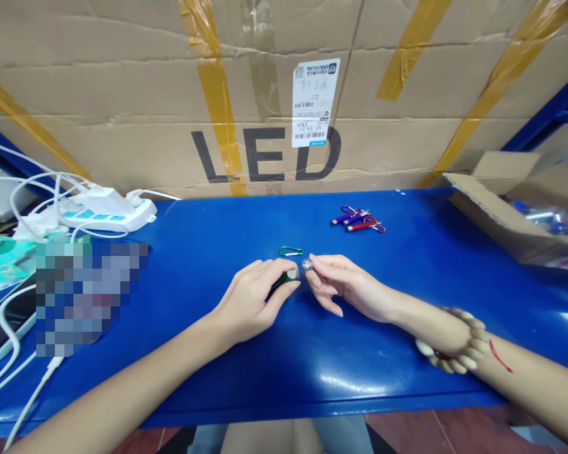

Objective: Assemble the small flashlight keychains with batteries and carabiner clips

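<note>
My left hand (253, 299) is closed round a small dark green flashlight body (284, 279), its silver end pointing right. My right hand (338, 284) pinches a small silver cap (307, 264) between thumb and fingertips, just to the right of that end and a little apart from it. A green carabiner clip (291, 251) lies on the blue table (407, 315) just beyond my hands. A beaded bracelet (454, 347) is on my right wrist.
Purple and red keychain flashlights (357, 220) lie further back on the table. An open cardboard box (515, 214) with more parts stands at the right. A white power strip (106, 211) with cables sits at the left. A large cardboard box marked LED (265, 94) walls the back.
</note>
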